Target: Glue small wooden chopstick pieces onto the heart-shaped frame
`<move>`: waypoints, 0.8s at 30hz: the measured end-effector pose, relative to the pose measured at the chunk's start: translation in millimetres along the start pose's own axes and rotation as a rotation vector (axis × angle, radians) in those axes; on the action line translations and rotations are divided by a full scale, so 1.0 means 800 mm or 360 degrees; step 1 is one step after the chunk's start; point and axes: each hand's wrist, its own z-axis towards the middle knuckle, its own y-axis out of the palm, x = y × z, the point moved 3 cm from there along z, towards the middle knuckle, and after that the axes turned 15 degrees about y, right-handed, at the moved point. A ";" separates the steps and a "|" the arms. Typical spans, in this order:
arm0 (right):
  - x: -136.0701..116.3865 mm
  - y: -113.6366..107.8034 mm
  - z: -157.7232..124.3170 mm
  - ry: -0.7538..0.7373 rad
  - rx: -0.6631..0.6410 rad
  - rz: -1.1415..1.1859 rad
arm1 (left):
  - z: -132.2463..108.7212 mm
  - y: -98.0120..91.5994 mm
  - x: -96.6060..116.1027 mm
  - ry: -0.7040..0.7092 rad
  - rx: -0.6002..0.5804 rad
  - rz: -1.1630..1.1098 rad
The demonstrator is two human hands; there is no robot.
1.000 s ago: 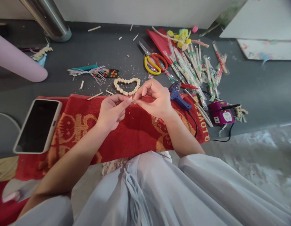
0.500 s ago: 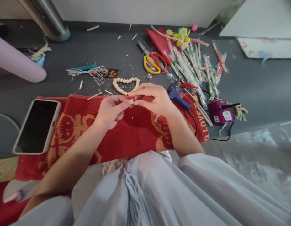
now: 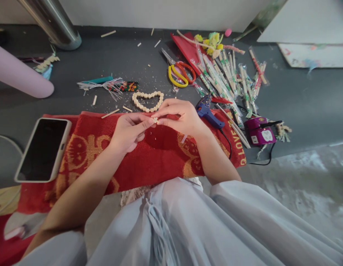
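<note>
My left hand (image 3: 130, 130) and my right hand (image 3: 179, 116) meet over a red towel (image 3: 149, 155), fingertips pinched together on a tiny pale wooden piece (image 3: 155, 120). Both hands are closed in a pinch on it. Just beyond the fingertips, on the grey floor, lies a heart shape (image 3: 148, 101) made of small pale pieces. A blue glue gun (image 3: 207, 112) lies right of my right hand, its black cord running over the towel.
A phone (image 3: 44, 148) lies screen-up on the towel's left end. Yellow and red scissors (image 3: 178, 74), a heap of wrapped chopsticks (image 3: 229, 83), a purple device (image 3: 260, 135) and a tassel bundle (image 3: 107, 84) lie on the floor. A metal post (image 3: 53, 26) stands far left.
My right hand has lowered and its fingers have curled down closer to the left fingertips. The pinched piece stays between both hands.
</note>
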 end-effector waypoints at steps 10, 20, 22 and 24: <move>-0.001 0.004 0.001 -0.0111 0.0111 0.0015 | 0.000 -0.001 -0.004 0.0035 0.0028 -0.0013; 0.004 0.009 0.002 -0.0037 0.0106 -0.0034 | 0.000 -0.001 -0.003 0.0031 0.0053 -0.0036; 0.006 0.009 0.002 -0.0008 0.0095 -0.0032 | 0.000 -0.001 -0.002 0.0000 0.0066 -0.0048; 0.008 0.009 0.002 0.0022 0.0073 -0.0014 | 0.000 -0.002 -0.003 -0.0047 0.0061 -0.0056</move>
